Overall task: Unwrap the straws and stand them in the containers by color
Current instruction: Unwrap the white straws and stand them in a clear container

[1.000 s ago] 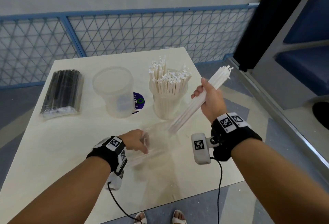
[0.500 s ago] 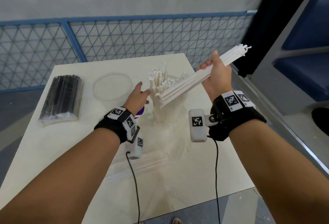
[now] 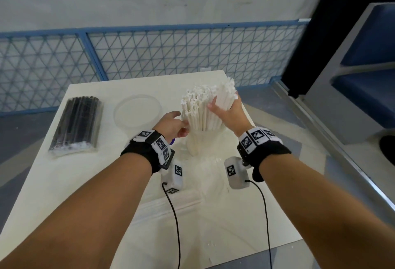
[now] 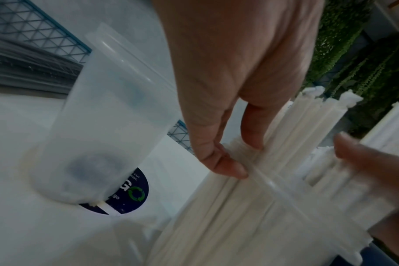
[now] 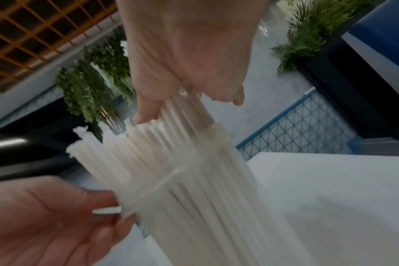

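A clear container [image 3: 198,147] packed with white straws [image 3: 196,106] stands at the table's middle back. My right hand [image 3: 222,106] grips a bundle of white straws [image 5: 182,126] upright, its lower ends down among those in the container. My left hand [image 3: 181,127] holds that container by its rim [image 4: 273,185], fingers on one side and thumb on the other. An empty clear container [image 3: 159,108] stands just left of it. A sealed pack of black straws [image 3: 77,123] lies at the far left.
An empty clear wrapper [image 3: 175,204] lies on the white table [image 3: 64,183] in front of the containers. A round dark sticker [image 4: 134,194] sits by the empty container's base. A blue mesh fence runs behind; the table's right edge drops to the floor.
My right hand swung the white bundle from slanted to upright and lowered it into the container. My left hand left the wrapper on the table and rose to the container's rim.
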Tool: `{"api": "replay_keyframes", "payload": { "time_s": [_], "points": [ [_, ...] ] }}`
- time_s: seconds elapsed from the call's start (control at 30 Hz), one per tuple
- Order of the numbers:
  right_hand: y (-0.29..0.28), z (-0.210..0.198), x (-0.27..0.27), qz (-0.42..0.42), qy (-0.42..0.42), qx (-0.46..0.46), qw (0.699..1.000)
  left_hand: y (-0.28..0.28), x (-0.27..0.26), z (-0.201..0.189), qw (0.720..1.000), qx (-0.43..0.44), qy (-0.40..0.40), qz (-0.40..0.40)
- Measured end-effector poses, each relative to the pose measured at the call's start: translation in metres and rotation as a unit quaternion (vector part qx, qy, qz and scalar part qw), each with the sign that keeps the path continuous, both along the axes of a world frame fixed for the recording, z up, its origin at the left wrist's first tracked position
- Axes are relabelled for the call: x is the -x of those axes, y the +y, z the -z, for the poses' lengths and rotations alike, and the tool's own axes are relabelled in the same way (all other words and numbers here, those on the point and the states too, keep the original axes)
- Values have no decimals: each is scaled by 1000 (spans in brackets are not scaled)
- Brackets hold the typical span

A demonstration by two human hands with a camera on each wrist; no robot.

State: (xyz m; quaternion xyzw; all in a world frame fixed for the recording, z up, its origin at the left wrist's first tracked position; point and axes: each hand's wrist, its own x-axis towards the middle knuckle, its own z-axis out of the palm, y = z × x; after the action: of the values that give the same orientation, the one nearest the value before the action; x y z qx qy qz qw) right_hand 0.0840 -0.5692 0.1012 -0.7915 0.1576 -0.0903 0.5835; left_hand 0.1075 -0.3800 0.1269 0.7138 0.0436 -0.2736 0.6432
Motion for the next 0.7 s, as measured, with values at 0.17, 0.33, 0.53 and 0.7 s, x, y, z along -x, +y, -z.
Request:
{"api": "replay_keyframes", "payload": {
  "time_s": [0.17, 0.33, 0.53, 0.7],
  "points": [
    [21, -21, 16, -26, -44, -10, 999, 0, -4, 3, 1000, -13, 4, -4],
    [21, -65, 9, -25, -186, 91, 978, 1, -6, 6, 1000, -5, 11, 5],
    [47, -73, -16, -113, 46, 359, 925, 2, -8, 7, 1000, -8, 10, 11],
    [52, -78, -26, -143, 124, 404, 895, 1, -6, 8, 1000, -3, 1, 3]
  ]
}}
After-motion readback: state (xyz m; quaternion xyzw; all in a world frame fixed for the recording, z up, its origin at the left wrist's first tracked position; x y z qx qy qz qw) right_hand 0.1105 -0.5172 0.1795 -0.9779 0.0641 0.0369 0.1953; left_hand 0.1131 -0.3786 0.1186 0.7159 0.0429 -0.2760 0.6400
